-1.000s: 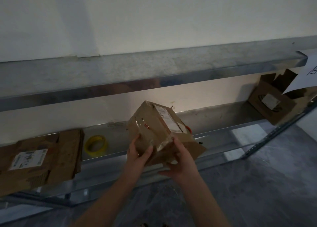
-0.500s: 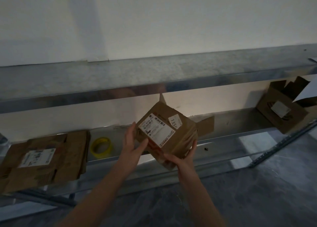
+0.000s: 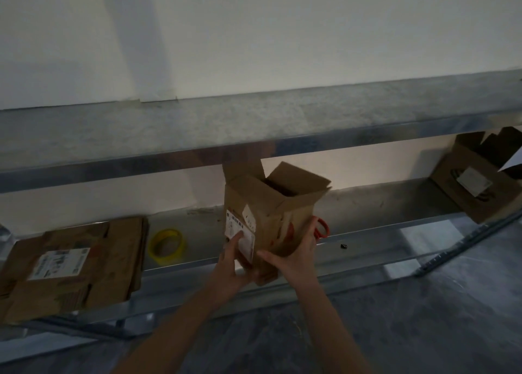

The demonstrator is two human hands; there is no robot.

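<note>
Nearest: two bare forearms rise from the bottom edge over a grey concrete floor [image 3: 423, 317]. Left hand [image 3: 230, 265] grips the lower left side of a brown cardboard box [image 3: 271, 218], thumb pressed on the box's white shipping label [image 3: 240, 234]. Right hand [image 3: 295, 256] grips the lower right side, fingers curled round the far edge. Both hands closed on the box; neither is free. Box is held roughly upright, top flaps standing open, interior dark, contents not readable. It sits in front of the front edge of the lower galvanised metal shelf [image 3: 367, 234]; whether its bottom touches the shelf cannot be told. Just behind the right hand, a red-orange looped object [image 3: 323, 228] lies on the shelf, mostly hidden. A small dark item [image 3: 343, 245] lies on the shelf to its right. Left of the box, apart from it: a yellow tape roll [image 3: 167, 245] lying flat, then a stack of flattened brown cardboard [image 3: 113, 260] bearing a white label. Far right on the same shelf, an open brown carton [image 3: 477, 188], tilted. Above, the upper metal shelf [image 3: 254, 125]; behind it, a plain white wall [image 3: 254, 34].
</note>
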